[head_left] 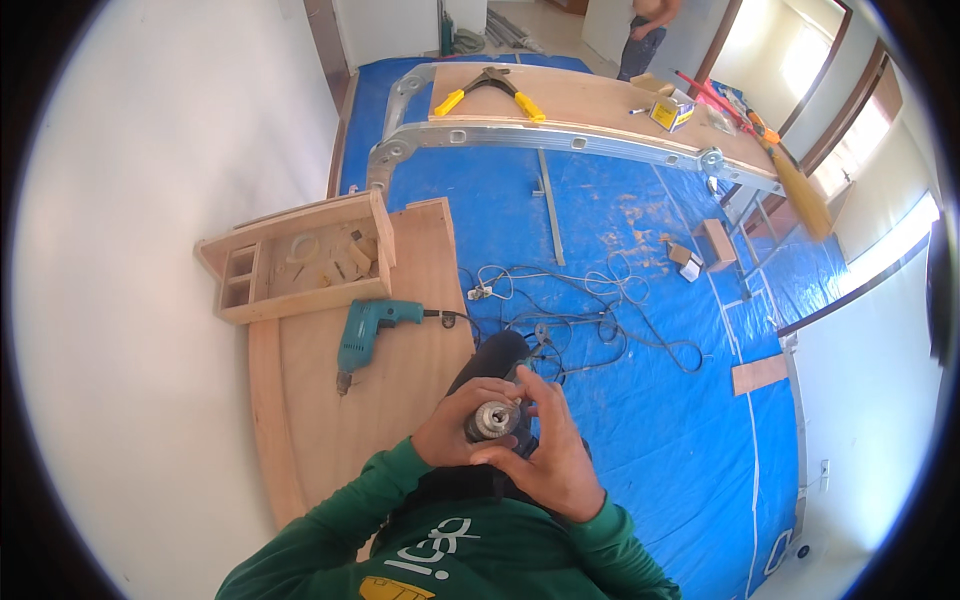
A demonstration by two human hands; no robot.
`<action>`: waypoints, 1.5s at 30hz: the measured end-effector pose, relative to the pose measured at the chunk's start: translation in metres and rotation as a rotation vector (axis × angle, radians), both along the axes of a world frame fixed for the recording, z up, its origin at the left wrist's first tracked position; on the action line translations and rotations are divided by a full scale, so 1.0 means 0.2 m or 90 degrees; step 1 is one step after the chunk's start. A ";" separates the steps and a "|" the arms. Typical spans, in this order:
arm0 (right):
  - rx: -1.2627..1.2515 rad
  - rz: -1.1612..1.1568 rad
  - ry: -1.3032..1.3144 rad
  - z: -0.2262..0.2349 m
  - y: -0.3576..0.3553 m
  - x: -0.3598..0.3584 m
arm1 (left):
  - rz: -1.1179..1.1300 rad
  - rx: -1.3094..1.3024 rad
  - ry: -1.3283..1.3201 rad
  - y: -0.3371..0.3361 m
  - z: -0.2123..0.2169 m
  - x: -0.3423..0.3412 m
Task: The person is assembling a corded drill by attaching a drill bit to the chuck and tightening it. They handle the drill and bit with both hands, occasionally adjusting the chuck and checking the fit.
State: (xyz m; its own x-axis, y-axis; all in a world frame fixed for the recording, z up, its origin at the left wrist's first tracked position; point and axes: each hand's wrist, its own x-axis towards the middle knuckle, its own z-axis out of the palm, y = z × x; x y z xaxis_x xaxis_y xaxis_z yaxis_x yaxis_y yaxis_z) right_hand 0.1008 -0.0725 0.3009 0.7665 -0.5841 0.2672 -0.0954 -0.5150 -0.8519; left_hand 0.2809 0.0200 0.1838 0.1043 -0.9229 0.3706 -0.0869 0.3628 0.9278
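A drill chuck (493, 421) of grey metal points up at me above my lap, its jaws facing the camera. My left hand (447, 426) wraps round its left side. From the right, my right hand (556, 452) closes on it, thumb below and fingers at the upper edge. The rest of that tool is mostly hidden by my hands. A teal corded power drill (369, 331) lies to the left of my hands on a wooden panel (310, 420), its chuck end toward me.
A wooden tool tray (262, 313) with small items sits on the panel. Cables (607, 318) tangle over blue floor sheeting (640, 440). Ahead, a metal folding ladder (560, 141) carries a board with yellow-handled cutters (528, 108). A broom (803, 192) leans there; a person (645, 40) stands beyond.
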 end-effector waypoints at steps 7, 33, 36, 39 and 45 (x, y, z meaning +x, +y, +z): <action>-0.015 0.100 -0.040 0.07 -0.11 0.01 | 0.010 -0.007 0.111 0.06 0.03 -0.01; -0.006 0.136 -0.054 0.02 -0.13 -0.10 | 0.019 0.002 -0.129 0.06 0.19 -0.09; 0.033 0.193 -0.069 0.03 -0.14 -0.12 | -0.040 0.006 -0.167 -0.02 0.21 -0.07; 0.013 0.205 -0.063 0.04 -0.14 -0.12 | -0.163 0.120 -0.163 -0.09 0.28 -0.02; -0.021 0.140 -0.009 0.02 -0.14 -0.17 | -0.059 0.193 -0.209 -0.04 0.43 -0.02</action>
